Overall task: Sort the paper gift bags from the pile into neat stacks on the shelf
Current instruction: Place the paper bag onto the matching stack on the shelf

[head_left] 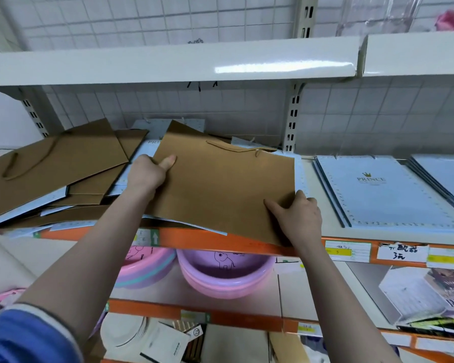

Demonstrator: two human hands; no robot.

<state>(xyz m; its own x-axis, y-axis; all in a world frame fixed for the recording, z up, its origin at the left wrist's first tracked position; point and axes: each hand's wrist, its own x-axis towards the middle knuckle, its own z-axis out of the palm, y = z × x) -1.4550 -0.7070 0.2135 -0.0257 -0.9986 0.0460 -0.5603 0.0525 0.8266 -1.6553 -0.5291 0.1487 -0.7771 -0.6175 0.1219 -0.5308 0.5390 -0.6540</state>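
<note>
I hold a flat brown paper gift bag (220, 187) with a brown cord handle over the middle of the shelf (247, 244). My left hand (148, 172) grips its left edge, thumb on top. My right hand (298, 216) pinches its near right corner, which juts past the orange shelf front. To the left, a loose pile of brown and light blue bags (55, 174) lies crooked and overlapping. To the right, a neat stack of light blue "PRINCE" bags (383, 192) lies flat, with another blue stack (446, 176) beside it.
A white shelf board (168, 64) hangs close above. A slotted upright (291, 121) stands at the back between the bays. On the shelf below sit pink and purple plastic basins (220, 273), a boxed item (414, 294) at right, and small goods lower down.
</note>
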